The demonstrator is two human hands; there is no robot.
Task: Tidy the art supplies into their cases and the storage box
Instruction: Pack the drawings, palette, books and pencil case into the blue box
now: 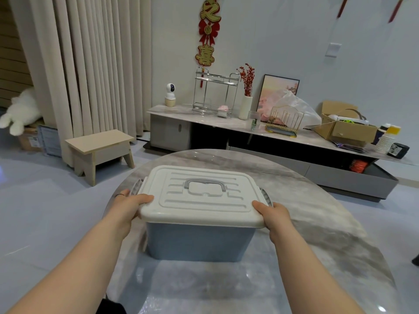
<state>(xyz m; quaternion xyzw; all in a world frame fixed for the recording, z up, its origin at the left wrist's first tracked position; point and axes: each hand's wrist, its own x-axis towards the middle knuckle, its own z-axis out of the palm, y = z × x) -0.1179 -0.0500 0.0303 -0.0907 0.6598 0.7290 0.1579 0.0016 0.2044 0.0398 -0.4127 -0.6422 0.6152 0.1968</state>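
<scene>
The only writing I could read hung on the wall (283, 30). A red-and-gold hanging ornament (208, 30) carried large gold Chinese characters, one above the other. The upper one read 之 and the lowest read 喜. Between them a small character sat in the middle of a red bow (209, 34), too small for me to make out. Above 之 the ornament ran out of view. A printed label (34, 139) on the cardboard box (27, 145) by the curtain (90, 64) was too blurred to read.
</scene>
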